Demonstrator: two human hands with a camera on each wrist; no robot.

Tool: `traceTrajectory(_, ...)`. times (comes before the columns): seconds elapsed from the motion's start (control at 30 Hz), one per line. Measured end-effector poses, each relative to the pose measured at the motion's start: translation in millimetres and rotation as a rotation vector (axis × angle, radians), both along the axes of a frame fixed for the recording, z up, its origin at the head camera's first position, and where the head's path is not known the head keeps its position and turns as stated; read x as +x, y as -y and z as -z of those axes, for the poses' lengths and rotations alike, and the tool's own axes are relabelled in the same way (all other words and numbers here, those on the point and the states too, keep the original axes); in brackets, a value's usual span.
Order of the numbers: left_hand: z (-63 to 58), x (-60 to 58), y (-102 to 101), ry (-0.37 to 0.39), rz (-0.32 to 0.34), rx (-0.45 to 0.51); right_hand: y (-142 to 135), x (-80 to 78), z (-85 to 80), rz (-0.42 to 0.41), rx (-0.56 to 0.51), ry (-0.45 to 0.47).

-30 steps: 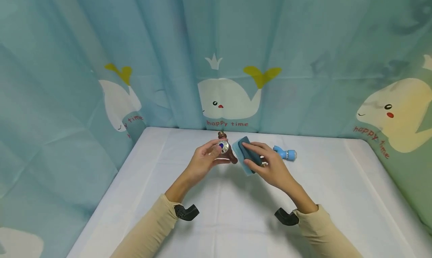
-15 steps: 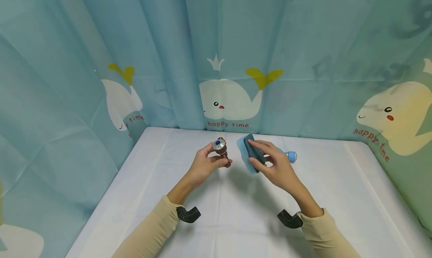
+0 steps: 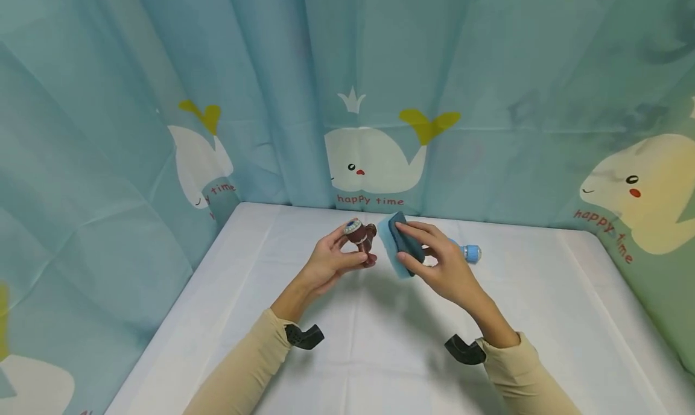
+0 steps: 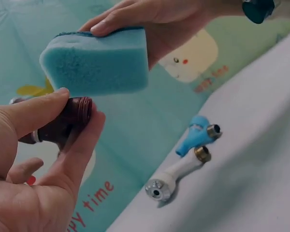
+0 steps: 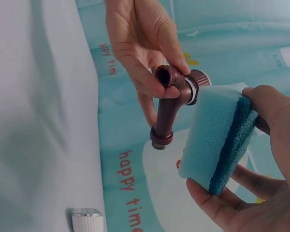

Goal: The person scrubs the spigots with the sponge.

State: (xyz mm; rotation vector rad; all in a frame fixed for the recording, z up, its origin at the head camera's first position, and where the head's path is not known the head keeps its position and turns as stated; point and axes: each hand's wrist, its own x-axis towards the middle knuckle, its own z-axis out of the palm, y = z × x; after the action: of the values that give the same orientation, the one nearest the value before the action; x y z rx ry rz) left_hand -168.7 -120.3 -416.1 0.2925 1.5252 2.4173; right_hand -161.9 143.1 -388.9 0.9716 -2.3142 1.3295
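Observation:
My left hand (image 3: 326, 261) pinches a dark red-brown faucet (image 5: 169, 108) between thumb and fingers, above the table. It has a ribbed knob with a silver, blue-centred cap, a short open spout and a threaded end. In my right hand (image 3: 445, 267) is a sponge (image 5: 210, 137), light blue foam with a dark blue scouring side, pinched by its edges. The foam side faces the faucet, and in the right wrist view it overlaps the knob. A narrow gap shows between sponge and faucet in the head view.
A blue faucet (image 4: 198, 135) and a white faucet (image 4: 171, 176) with a brass thread lie on the white table (image 3: 304, 367), right of the hands. Behind the table hangs a blue-green curtain (image 3: 271, 101) with whale prints. Each wrist wears a black device.
My left hand has turned the faucet, so its knob now tilts up left and its end points right. The right hand moved slightly right with the sponge, away from the faucet.

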Motion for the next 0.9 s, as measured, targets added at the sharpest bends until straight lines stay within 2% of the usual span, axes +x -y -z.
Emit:
traceTrajectory(0.37, 3.1, -2.2, -2.4, -0.007, -0.062, -0.023, -4.2, 3.7, -0.3, -0.007, -0.017, 0.017)
traceTrajectory(0.5, 4.1, -3.0, -3.3, -0.044, -0.077, -0.032, -4.4, 5.2, -0.9, -0.012, -0.017, 0.008)
traceTrajectory(0.63, 1.0, -0.7, -4.3, -0.104, -0.095, -0.168, -4.0, 5.7, -3.2, -0.021, -0.007, -0.01)
traceTrajectory(0.73, -3.2, 2.5, -5.4, -0.122, -0.091, -0.293, -4.6, 5.0, -6.0, -0.01, 0.009, -0.019)
traceTrajectory(0.9, -9.8, 6.6, -7.6, -0.168, -0.075, -0.387, -7.3, 4.3, -9.2, 0.008, 0.017, -0.02)
